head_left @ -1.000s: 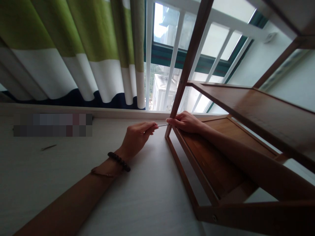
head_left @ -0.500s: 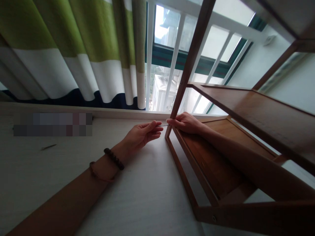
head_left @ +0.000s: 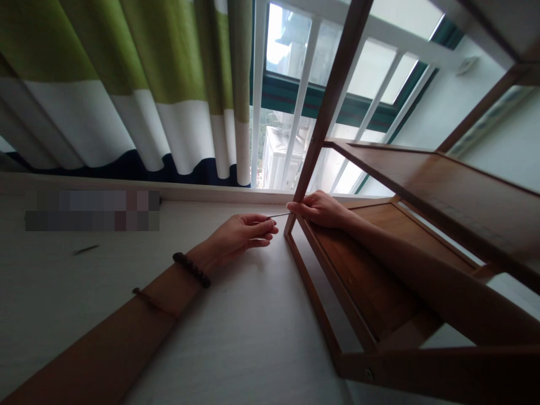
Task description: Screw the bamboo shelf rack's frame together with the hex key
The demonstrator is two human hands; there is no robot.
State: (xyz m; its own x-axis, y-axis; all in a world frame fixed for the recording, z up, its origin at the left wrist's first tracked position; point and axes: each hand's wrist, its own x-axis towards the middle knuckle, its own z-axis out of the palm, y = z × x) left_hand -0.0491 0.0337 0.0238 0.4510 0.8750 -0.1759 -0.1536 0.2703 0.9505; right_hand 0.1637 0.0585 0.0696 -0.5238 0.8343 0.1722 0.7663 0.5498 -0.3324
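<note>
Where the left hand (head_left: 242, 235) pinches: thumb and forefinger meet on a thin rod (head_left: 280, 215); the other fingers are loosely parted.
Rod, long axis: nearly level across the view, rising slightly to the right; free end points at the corner post (head_left: 334, 84).
Rod, position: between the left fingertips and the foot of the post, tip just beside the right thumb; cannot tell how far it enters the wood.
Right hand (head_left: 324, 209): closed about the post near its foot, thumb reaching across the wood; other fingertips hidden.
Left wrist: two bands, one a dark beaded bracelet (head_left: 191, 270), one a thin cord (head_left: 154, 304).
Wooden frame (head_left: 422, 365): at least three panels, the uppermost cut off at top right; two screw heads made out, one on the post, one on the bottom rail.
Pale surface (head_left: 219, 349): far edge meets a low ledge (head_left: 202, 194); one slim item (head_left: 86, 249) lies toward the far left corner, too small to identify.
Pixelated patch (head_left: 93, 211): one, along the far edge at left; any lettering unreadable.
Beyond the ledge: one curtain (head_left: 177, 67) in green, white and dark blue; white railing (head_left: 300, 93) before a window.
</note>
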